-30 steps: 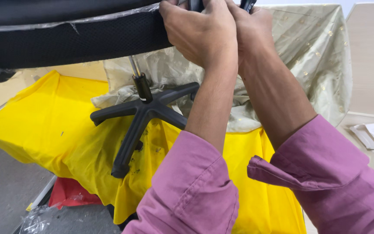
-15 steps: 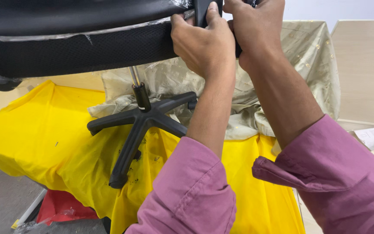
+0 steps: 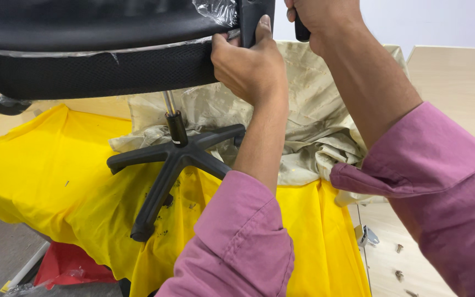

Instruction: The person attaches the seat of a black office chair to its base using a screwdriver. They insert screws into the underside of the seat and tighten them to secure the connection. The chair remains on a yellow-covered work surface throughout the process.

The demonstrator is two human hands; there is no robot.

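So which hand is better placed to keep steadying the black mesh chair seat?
Probably the left hand: it grips the black mesh chair seat at its edge beside the black upright bracket. The right hand is closed around a black handle higher up, off the seat.

The top edge cuts off your right hand (image 3: 325, 19), so you cannot see its fingers or all of the dark handle (image 3: 302, 32) it grips. The chair seat (image 3: 94, 60) runs off the top and left. Your left forearm hides one leg of the chair base (image 3: 174, 157). The small metal pieces (image 3: 398, 263) at near right are too small to identify.
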